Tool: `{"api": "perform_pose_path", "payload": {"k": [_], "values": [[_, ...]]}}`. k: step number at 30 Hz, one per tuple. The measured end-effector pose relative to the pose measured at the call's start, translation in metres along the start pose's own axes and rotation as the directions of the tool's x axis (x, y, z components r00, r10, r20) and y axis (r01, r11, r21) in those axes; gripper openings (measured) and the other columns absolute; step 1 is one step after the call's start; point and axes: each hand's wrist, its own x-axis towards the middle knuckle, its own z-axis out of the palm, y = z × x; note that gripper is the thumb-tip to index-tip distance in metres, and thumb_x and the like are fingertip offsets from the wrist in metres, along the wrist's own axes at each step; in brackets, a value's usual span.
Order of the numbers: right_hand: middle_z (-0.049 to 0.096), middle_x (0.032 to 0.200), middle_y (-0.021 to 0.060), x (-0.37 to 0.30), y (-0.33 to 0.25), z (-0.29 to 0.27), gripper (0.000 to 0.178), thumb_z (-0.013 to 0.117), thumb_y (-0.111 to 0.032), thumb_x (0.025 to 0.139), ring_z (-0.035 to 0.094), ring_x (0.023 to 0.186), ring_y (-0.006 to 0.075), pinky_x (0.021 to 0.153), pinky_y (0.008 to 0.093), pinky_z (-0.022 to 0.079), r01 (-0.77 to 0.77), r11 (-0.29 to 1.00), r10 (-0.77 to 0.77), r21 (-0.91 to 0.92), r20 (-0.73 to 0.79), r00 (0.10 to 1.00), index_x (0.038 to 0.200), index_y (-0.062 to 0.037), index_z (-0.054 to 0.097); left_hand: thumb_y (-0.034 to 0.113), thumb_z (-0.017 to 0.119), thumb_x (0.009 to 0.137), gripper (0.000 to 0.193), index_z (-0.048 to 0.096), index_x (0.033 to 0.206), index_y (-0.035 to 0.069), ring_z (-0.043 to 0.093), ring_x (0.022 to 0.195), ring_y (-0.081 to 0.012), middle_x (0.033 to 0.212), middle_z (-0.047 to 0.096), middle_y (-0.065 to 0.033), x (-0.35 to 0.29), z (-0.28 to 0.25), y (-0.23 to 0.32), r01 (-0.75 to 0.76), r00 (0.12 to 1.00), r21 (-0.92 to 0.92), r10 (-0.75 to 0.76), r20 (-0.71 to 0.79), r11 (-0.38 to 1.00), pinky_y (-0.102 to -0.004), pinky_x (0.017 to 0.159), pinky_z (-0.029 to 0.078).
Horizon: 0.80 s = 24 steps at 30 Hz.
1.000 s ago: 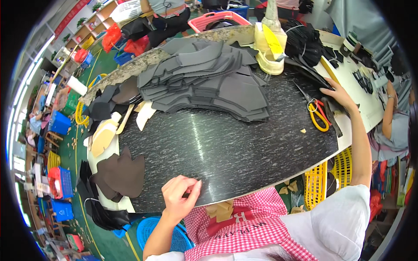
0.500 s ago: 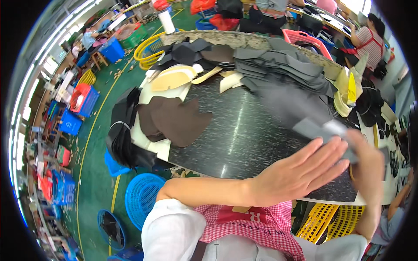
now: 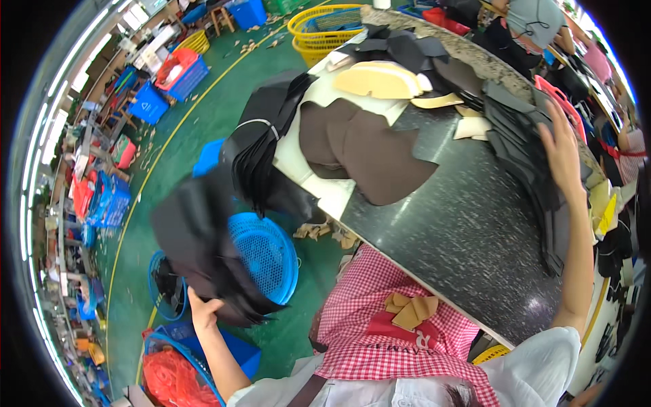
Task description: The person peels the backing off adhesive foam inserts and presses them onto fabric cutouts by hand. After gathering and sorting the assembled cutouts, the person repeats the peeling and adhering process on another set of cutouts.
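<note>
Out over the floor to the left, my left hand (image 3: 203, 311) grips a thick stack of dark sheet pieces (image 3: 210, 254), blurred by motion, its fingers partly behind the stack. At the table's right side my right hand (image 3: 564, 152) lies with spread fingers against a pile of dark grey cut pieces (image 3: 519, 146). Dark brown cut pieces (image 3: 380, 156) overlap on the table's left part. Beside them, at the edge, hangs a black bundle (image 3: 254, 146) bound with a pale tie. Cream-coloured shaped pieces (image 3: 376, 80) lie farther back.
The speckled black tabletop (image 3: 461, 230) has a curved stone rim. Below its left edge stand a blue round basket (image 3: 288, 264) and a blue crate with red bags (image 3: 180, 380). Tan scraps (image 3: 413, 311) rest on my checked apron. Yellow baskets (image 3: 315, 51) and other people are farther off.
My left hand has swung from above the table to the far left and now holds the dark stack. My right hand has moved forward onto the grey pile. The view has turned left.
</note>
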Motion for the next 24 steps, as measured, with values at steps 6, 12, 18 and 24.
{"api": "perform_pose_path", "payload": {"k": [6, 12, 18, 24], "values": [[0.045, 0.138, 0.0129, -0.011, 0.049, 0.036, 0.044, 0.045, -0.026, 0.096, 0.041, 0.129, 0.0282, 0.105, 0.0348, 0.033, -0.106, 0.990, 0.090, 0.089, 0.165, 0.982, 0.137, -0.0124, 0.042, 0.016, 0.072, 0.075, 0.075, 0.034, 0.137, -0.001, 0.047, 0.119, -0.0302, 0.130, 0.049, -0.0137, 0.009, -0.094, -0.120, 0.326, 0.890, -0.090, -0.337, -0.307, 0.941, -0.0392, 0.103, 0.035], [0.058, 0.124, 0.0093, -0.012, 0.014, 0.022, 0.036, 0.054, -0.027, 0.092, 0.054, 0.117, 0.0259, 0.097, 0.0342, 0.040, -0.162, 0.986, 0.162, -0.050, 0.010, 0.987, 0.125, -0.0137, 0.056, 0.013, 0.076, 0.070, 0.045, 0.060, 0.110, 0.002, 0.054, 0.104, -0.0337, 0.110, 0.059, -0.0151, 0.060, -0.008, -0.144, -0.132, 0.871, 0.836, 0.465, -0.159, 0.532, -0.0421, 0.096, 0.039], [0.058, 0.123, 0.0143, -0.087, -0.051, -0.038, 0.033, 0.053, -0.006, 0.088, 0.053, 0.117, 0.0270, 0.101, 0.0358, 0.037, -0.101, 0.969, 0.126, 0.224, -0.101, 0.987, 0.121, -0.0002, 0.057, 0.009, 0.069, 0.069, 0.023, 0.065, 0.092, 0.008, 0.058, 0.091, -0.0244, 0.099, 0.063, -0.0068, 0.088, 0.260, 0.048, -0.952, 0.298, 0.250, 0.706, 0.642, 0.176, -0.0404, 0.088, 0.036], [0.047, 0.132, 0.0164, -0.191, -0.137, -0.041, 0.049, 0.072, -0.030, 0.071, 0.046, 0.121, 0.0343, 0.100, 0.0491, 0.035, 0.021, 0.943, -0.151, 0.333, 0.370, 0.917, 0.117, -0.0156, 0.060, 0.021, 0.073, 0.071, 0.045, 0.057, 0.112, 0.011, 0.046, 0.117, -0.0270, 0.121, 0.051, -0.0103, 0.199, 0.431, 0.051, -0.961, 0.178, 0.268, 0.586, 0.791, -0.069, -0.0460, 0.097, 0.032]]}}
